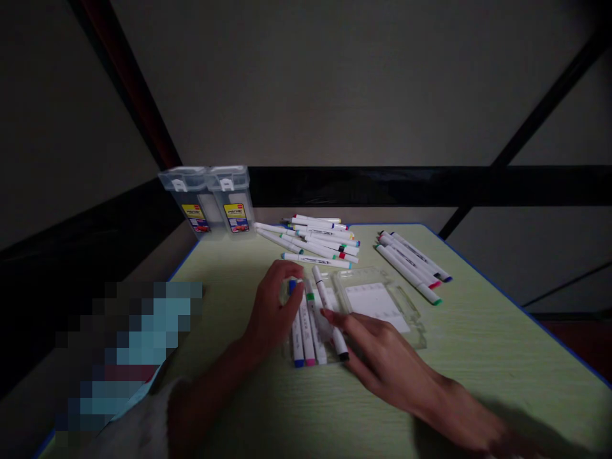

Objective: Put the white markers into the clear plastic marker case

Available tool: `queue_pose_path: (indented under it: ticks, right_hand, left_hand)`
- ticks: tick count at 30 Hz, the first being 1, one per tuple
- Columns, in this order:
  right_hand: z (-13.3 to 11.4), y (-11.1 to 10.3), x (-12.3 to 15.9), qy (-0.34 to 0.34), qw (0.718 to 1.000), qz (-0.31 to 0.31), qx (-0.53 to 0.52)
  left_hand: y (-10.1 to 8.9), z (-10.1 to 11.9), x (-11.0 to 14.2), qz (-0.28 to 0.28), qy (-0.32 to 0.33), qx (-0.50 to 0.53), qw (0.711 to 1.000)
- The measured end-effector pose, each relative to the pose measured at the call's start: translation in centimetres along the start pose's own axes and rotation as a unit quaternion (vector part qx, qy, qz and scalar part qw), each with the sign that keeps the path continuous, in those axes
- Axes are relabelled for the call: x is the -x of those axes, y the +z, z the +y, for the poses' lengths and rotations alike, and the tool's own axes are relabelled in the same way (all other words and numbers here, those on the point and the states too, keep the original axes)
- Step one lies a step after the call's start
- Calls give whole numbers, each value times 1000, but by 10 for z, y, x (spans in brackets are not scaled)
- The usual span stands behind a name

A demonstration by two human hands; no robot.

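Observation:
My left hand (275,306) curls round the far left end of a clear plastic marker case (329,361), its thumb over the upper ends of the markers lying there. In this half of the case lie a blue-ended marker (297,338), a pink-ended marker (306,331) and a marker with a green band (313,315), side by side. A white marker with a black end (336,328) slants above them, pinched between the thumb and fingers of my right hand (377,347). White card (375,306) shows inside the case's other half, which lies open to the right.
Several loose markers (320,242) lie in a pile beyond the case. Another group of markers (411,264) lies at the right. Two clear lidded boxes (191,197) stand at the back left, near the wall. The table (229,408) has a blue edge. A pixelated patch covers the left side.

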State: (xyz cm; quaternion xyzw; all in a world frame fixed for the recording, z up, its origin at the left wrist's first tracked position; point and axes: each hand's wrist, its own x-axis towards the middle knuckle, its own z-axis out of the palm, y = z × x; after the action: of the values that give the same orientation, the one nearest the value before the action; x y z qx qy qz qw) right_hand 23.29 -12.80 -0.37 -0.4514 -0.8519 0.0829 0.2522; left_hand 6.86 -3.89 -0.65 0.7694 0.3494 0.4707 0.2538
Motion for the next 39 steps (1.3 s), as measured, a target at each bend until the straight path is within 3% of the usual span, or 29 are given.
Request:
queue_pose_path:
  ticks: [4,9,15,21,39]
  right_hand:
    - [0,-1,-1,-14,1000,4,-4]
    - [-2,-1,-1,-35,999,10,-24]
    - [-2,-1,-1,-41,999,-3,-19]
    - [-3,0,-1,-44,999,-23,-11]
    - [-3,-2,0,-96,994,-25,36]
  left_hand:
    - [2,-9,-4,3,-104,85,991]
    - [5,-13,-4,-35,-132,94,986]
    - [4,-9,-6,-78,-171,188,964]
    - [2,-5,-10,-29,-230,237,944]
    - [2,0,-10,-34,-225,257,939]
